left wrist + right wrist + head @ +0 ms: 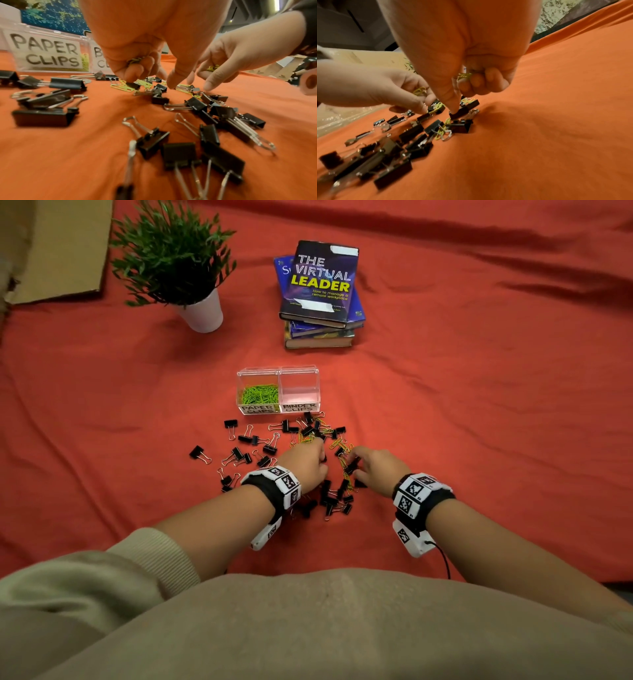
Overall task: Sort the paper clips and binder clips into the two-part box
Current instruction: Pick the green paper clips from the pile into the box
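Note:
A clear two-part box (278, 389) stands on the red cloth, labelled PAPER CLIPS (46, 54) on its left half and BINDER CLIPS on its right. Green paper clips (259, 395) fill the left half; the right half looks empty. Black binder clips (270, 445) lie scattered in front, mixed with loose green paper clips (125, 86). My left hand (306, 463) curls its fingers round a bunch of green paper clips (135, 60) while thumb and forefinger reach into the pile. My right hand (373, 465) also holds paper clips (464, 76) in its curled fingers, its fingertip touching a binder clip (459, 113).
A potted green plant (178, 265) in a white pot stands at the back left. A stack of books (320, 296) lies behind the box. Brown cardboard (51, 248) covers the far left corner. The cloth (479, 405) to the right is wrinkled.

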`<state>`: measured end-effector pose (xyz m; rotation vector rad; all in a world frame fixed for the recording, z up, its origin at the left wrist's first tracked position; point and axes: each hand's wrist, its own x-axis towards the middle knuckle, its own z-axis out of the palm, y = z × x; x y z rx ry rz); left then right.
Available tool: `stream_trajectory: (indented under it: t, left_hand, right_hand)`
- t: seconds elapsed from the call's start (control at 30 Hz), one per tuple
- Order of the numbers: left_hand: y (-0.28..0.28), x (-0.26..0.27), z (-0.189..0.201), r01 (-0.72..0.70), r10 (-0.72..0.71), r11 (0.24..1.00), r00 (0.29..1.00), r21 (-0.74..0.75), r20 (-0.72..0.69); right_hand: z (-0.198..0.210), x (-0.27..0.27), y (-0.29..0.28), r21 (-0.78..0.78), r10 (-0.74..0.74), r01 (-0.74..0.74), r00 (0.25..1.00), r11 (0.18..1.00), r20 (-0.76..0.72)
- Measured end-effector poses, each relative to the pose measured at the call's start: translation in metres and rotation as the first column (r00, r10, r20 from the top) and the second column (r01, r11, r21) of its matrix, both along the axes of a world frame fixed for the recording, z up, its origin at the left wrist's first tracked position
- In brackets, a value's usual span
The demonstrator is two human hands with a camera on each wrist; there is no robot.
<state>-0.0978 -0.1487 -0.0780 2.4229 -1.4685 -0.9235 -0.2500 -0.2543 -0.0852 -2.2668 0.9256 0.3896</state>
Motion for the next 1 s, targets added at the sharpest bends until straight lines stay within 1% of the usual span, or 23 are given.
stream_trajectory:
  t: [0.1,0.17,0.23,0.3,0.33,0.43,0.5,0.63,0.73,0.9,1.0]
  left_hand:
    - [-0.004,-0.015,-0.002,0.035,-0.034,0.998,0.999,-0.047,0.022]
    - [-0.008,-0.026,-0.005,0.031,-0.03,0.999,0.999,-0.038,0.035]
    - [-0.01,-0.034,-0.01,0.02,-0.019,1.0,0.999,-0.016,0.046]
    - [-0.011,-0.037,-0.014,0.011,-0.011,1.0,0.998,-0.007,0.056]
    - [-0.011,-0.037,-0.015,0.007,-0.006,1.0,0.998,-0.009,0.06]
    - [-0.015,-0.035,-0.017,0.003,0.0,1.0,0.997,-0.031,0.073]
    - [-0.019,-0.035,-0.016,0.025,-0.023,0.999,0.997,-0.03,0.08]
    - [-0.024,-0.042,-0.015,0.111,-0.112,0.994,0.986,0.011,0.123]
    - [-0.025,-0.043,-0.016,0.154,-0.156,0.988,0.977,0.021,0.148]
    - [-0.019,-0.037,-0.018,0.229,-0.241,0.97,0.952,0.081,0.188]
    - [-0.015,-0.028,-0.015,0.22,-0.241,0.967,0.953,0.128,0.183]
  right_hand:
    - [-0.002,0.001,0.001,-0.053,0.027,-0.029,0.999,0.998,-0.034]
    - [-0.002,-0.001,0.002,-0.042,0.032,-0.034,0.998,0.999,-0.054]
    - [-0.001,-0.003,0.001,0.003,0.019,-0.019,0.998,1.0,-0.067]
    - [0.0,-0.003,-0.003,0.045,-0.058,0.059,0.998,0.997,-0.028]
    - [0.001,-0.001,-0.007,0.038,-0.108,0.108,0.994,0.993,0.0]
    - [0.002,0.004,-0.02,-0.032,-0.248,0.249,0.968,0.968,0.042]
    - [-0.001,0.008,-0.026,-0.059,-0.284,0.285,0.959,0.957,0.022]
    - [-0.004,0.014,-0.026,-0.078,-0.25,0.245,0.967,0.966,-0.051]
    - [-0.001,0.017,-0.021,-0.078,-0.231,0.226,0.97,0.971,-0.072]
    - [-0.002,0.022,-0.021,0.044,-0.257,0.264,0.959,0.963,-0.122]
    - [0.002,0.023,-0.023,0.084,-0.273,0.282,0.956,0.956,-0.104]
